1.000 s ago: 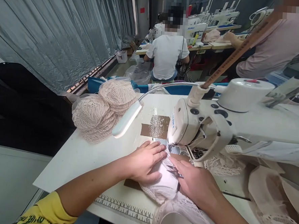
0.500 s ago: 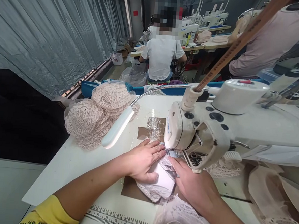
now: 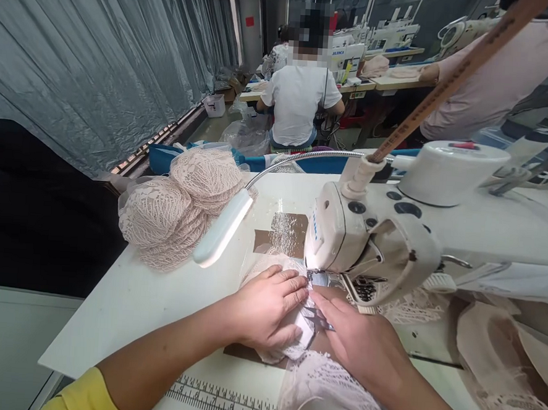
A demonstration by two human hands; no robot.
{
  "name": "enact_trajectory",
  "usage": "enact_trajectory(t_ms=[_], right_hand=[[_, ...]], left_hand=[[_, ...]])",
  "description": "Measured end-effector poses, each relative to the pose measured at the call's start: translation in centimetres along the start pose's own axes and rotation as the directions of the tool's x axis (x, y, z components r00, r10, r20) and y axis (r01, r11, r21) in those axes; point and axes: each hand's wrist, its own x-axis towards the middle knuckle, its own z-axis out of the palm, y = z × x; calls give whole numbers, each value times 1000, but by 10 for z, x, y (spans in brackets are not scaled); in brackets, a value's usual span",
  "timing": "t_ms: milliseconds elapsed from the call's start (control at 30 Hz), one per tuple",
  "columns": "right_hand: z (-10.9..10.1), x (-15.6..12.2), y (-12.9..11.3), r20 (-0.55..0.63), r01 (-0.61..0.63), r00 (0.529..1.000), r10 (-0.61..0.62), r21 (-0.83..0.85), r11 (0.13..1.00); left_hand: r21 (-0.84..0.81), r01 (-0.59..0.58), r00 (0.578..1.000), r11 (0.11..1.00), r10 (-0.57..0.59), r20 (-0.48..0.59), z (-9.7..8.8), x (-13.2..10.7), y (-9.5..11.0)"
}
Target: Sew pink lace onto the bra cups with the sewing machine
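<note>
My left hand (image 3: 272, 310) lies flat, fingers stretched out, on a pale lace bra cup piece (image 3: 301, 340) beside the needle of the white sewing machine (image 3: 337, 227). Just right of it is my right hand (image 3: 363, 340), its index finger and thumb by the fabric edge in front of the presser foot (image 3: 318, 279). Metal thread snips (image 3: 316, 321) stick out from under my right hand, their grip hidden by the palm. More of the lace (image 3: 261, 263) spreads behind my left fingers, and a lace-edged part (image 3: 323, 381) hangs toward me.
Stacked beige lace cups (image 3: 162, 217) stand at the table's left back. A lamp (image 3: 224, 227) on a bendy neck hangs over the table. A ruler strip (image 3: 220, 403) runs along the front. Beige fabric (image 3: 497, 342) lies right. Co-workers (image 3: 296, 104) sit beyond.
The lace has moved away from me past the needle, and more of it shows behind my left hand. My left hand has shifted slightly toward me. The snips' blades show more.
</note>
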Motion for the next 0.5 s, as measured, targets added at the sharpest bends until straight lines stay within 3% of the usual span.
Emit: enact_trajectory(t_ms=[367, 500], right_hand=[[10, -2, -2, -107, -82, 991, 77, -50, 995], [11, -3, 0, -162, -26, 987, 23, -15, 1000]], left_hand=[[68, -17, 998, 998, 21, -62, 6, 0, -8], [79, -58, 992, 995, 66, -104, 7, 1, -8]])
